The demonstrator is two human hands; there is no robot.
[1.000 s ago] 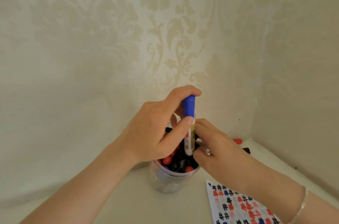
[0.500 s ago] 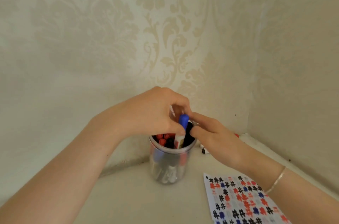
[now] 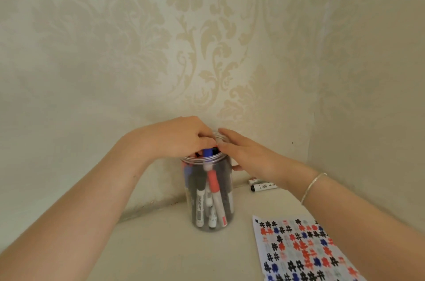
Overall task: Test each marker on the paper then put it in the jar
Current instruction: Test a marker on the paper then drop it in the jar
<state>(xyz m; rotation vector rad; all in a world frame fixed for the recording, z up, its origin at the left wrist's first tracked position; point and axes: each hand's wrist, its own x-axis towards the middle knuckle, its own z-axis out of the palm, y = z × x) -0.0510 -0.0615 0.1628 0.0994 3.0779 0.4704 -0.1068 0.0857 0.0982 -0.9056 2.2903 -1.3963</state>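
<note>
A clear jar packed with markers stands on a pale cream table set into a corner of damask-papered walls; the blue marker sits upright in its mouth. The left hand curls its fingers down over the marker tops, though whether it grips one I cannot tell; the right hand rests relaxed against the rim. The paper, covered in marks, lies to the right; two markers lie behind the right wrist.

left hand: centre frame, knuckles up, fingers curled downward, fingertips blurred | right hand: just right of it, palm down, fingers extended, nearly touching the left | forearms: enter from the lower corners | right wrist: thin bracelet
</note>
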